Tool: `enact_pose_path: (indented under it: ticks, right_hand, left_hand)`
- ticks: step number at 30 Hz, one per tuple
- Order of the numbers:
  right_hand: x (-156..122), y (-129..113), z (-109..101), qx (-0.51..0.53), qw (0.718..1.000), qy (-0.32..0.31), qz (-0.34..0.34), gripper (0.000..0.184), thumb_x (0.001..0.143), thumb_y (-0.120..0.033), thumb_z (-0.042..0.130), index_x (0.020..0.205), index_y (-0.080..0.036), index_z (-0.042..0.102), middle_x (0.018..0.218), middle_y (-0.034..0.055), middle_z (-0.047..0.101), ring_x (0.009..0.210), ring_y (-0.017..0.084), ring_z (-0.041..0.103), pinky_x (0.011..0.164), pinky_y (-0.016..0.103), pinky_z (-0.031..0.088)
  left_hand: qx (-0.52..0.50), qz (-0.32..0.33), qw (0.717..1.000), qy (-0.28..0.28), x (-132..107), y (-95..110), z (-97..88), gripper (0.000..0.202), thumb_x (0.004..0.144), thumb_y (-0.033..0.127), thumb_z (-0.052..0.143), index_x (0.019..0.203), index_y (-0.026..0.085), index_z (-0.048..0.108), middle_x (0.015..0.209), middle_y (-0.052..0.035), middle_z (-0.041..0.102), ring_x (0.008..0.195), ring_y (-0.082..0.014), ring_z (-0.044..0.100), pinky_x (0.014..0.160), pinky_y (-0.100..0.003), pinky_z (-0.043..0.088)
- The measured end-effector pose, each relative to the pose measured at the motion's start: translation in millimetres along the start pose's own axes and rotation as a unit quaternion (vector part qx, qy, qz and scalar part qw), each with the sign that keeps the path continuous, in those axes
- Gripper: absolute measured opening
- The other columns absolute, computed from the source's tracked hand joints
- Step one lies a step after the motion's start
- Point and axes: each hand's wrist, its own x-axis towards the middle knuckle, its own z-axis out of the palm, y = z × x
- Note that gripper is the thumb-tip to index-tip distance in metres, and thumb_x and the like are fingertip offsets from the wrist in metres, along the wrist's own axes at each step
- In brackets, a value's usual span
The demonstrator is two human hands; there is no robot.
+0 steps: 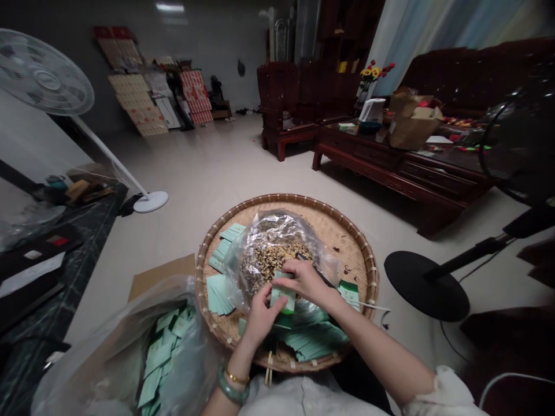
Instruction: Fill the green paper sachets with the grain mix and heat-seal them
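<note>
A round woven bamboo tray (347,228) rests in front of me. On it stands an open clear plastic bag (269,234) holding brown dried bits. My left hand (260,315) and my right hand (306,280) both pinch one small green packet (282,296) at the bag's near edge. A thin dark tool (318,274) lies under my right hand's fingers. Stacks of green packets (219,292) lie on the tray's left, and several more packets (314,341) lie along its near rim.
A plastic bag (130,346) with more green packets sits at my lower left, beside a cardboard sheet (162,274). A white standing fan (47,75) is far left, and a black fan base (427,286) is at right. A dark wooden table (403,167) stands behind.
</note>
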Motion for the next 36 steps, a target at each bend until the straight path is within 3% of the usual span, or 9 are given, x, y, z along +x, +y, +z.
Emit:
enact_pose_path:
  ticks: [4, 11, 15, 19, 23, 26, 31, 34, 36]
  right_hand:
    - [0.3, 8.5, 6.9, 0.046, 0.999, -0.006, 0.009, 0.039, 0.079, -0.036, 0.064, 0.051, -0.015, 0.048, 0.052, -0.0053, 0.04, 0.053, 0.008, 0.039, 0.05, 0.02, 0.026]
    - [-1.4, 16.4, 9.9, 0.102, 0.993, 0.016, 0.053, 0.039, 0.082, -0.043, 0.058, 0.056, -0.014, 0.06, 0.052, -0.0031, 0.051, 0.053, 0.009, 0.043, 0.051, 0.02, 0.031]
    - [0.4, 15.9, 9.6, 0.086, 0.994, -0.024, 0.061, 0.029, 0.082, -0.037, 0.059, 0.066, -0.014, 0.066, 0.057, -0.0017, 0.059, 0.055, 0.01, 0.048, 0.051, 0.02, 0.033]
    - [0.2, 12.6, 12.3, 0.069, 0.997, -0.032, 0.033, 0.022, 0.082, -0.029, 0.06, 0.067, -0.014, 0.067, 0.063, 0.0008, 0.064, 0.059, 0.011, 0.055, 0.054, 0.02, 0.037]
    - [-1.7, 15.2, 15.2, 0.048, 0.998, -0.034, -0.015, 0.018, 0.083, -0.027, 0.061, 0.072, -0.015, 0.069, 0.069, 0.003, 0.067, 0.063, 0.013, 0.059, 0.059, 0.021, 0.04]
    - [-2.7, 18.8, 15.8, 0.025, 0.998, -0.028, -0.043, 0.018, 0.084, -0.027, 0.061, 0.074, -0.015, 0.07, 0.07, 0.0042, 0.069, 0.065, 0.014, 0.061, 0.06, 0.021, 0.041]
    - [-2.1, 25.2, 14.0, 0.03, 0.999, 0.017, -0.02, 0.025, 0.086, -0.032, 0.058, 0.069, -0.016, 0.068, 0.066, 0.0027, 0.066, 0.061, 0.013, 0.059, 0.058, 0.022, 0.041]
    - [-7.6, 38.5, 9.6, -0.008, 0.992, 0.124, 0.032, 0.033, 0.092, -0.034, 0.046, 0.073, -0.017, 0.066, 0.072, 0.0046, 0.065, 0.069, 0.016, 0.059, 0.065, 0.026, 0.044]
    - [-17.6, 52.2, 7.2, -0.068, 0.979, 0.185, 0.047, 0.024, 0.09, -0.034, 0.048, 0.092, -0.018, 0.066, 0.091, 0.0079, 0.066, 0.088, 0.021, 0.058, 0.079, 0.032, 0.045]
  left_hand:
    - [-0.056, -0.014, 0.998, 0.029, 1.2, -0.9, 0.8, 0.038, 0.073, 0.05, 0.061, 0.081, 0.013, 0.063, 0.065, 0.0007, 0.058, 0.06, -0.0125, 0.052, 0.056, -0.023, 0.042]
    - [-0.1, -0.027, 0.992, 0.07, 1.7, -11.0, 2.8, 0.037, 0.071, 0.051, 0.064, 0.074, 0.013, 0.06, 0.059, 0.0032, 0.052, 0.055, -0.0096, 0.046, 0.052, -0.02, 0.037]
    - [-0.092, -0.042, 0.994, 0.039, 0.6, -8.6, 1.9, 0.037, 0.069, 0.049, 0.066, 0.073, 0.014, 0.059, 0.056, 0.0051, 0.05, 0.05, -0.0075, 0.043, 0.048, -0.019, 0.033]
    - [-0.102, -0.079, 0.992, -0.005, -0.1, -5.3, 4.6, 0.042, 0.063, 0.049, 0.071, 0.082, 0.013, 0.061, 0.057, 0.0048, 0.055, 0.049, -0.0091, 0.048, 0.05, -0.021, 0.037]
    - [-0.124, -0.11, 0.986, -0.002, -0.6, -5.9, 8.7, 0.041, 0.057, 0.048, 0.076, 0.068, 0.012, 0.06, 0.054, 0.0021, 0.059, 0.049, -0.0107, 0.052, 0.051, -0.023, 0.04]
    - [-0.169, -0.134, 0.976, -0.01, -2.2, -4.8, 12.1, 0.042, 0.054, 0.044, 0.079, 0.073, 0.012, 0.061, 0.056, 0.0003, 0.063, 0.05, -0.0141, 0.059, 0.054, -0.026, 0.046]
    - [-0.22, -0.177, 0.959, -0.032, -4.6, -4.6, 18.4, 0.047, 0.048, 0.036, 0.084, 0.081, 0.011, 0.061, 0.066, -0.0036, 0.069, 0.053, -0.0188, 0.065, 0.056, -0.03, 0.051]
    - [-0.24, -0.17, 0.956, 0.013, -3.4, -7.7, 19.1, 0.047, 0.05, 0.035, 0.084, 0.083, 0.01, 0.063, 0.071, -0.0058, 0.07, 0.057, -0.0197, 0.067, 0.057, -0.03, 0.052]
    - [-0.247, -0.163, 0.954, 0.04, -1.8, -9.1, 17.7, 0.048, 0.05, 0.035, 0.084, 0.085, 0.01, 0.064, 0.076, -0.008, 0.072, 0.059, -0.0205, 0.067, 0.058, -0.03, 0.053]
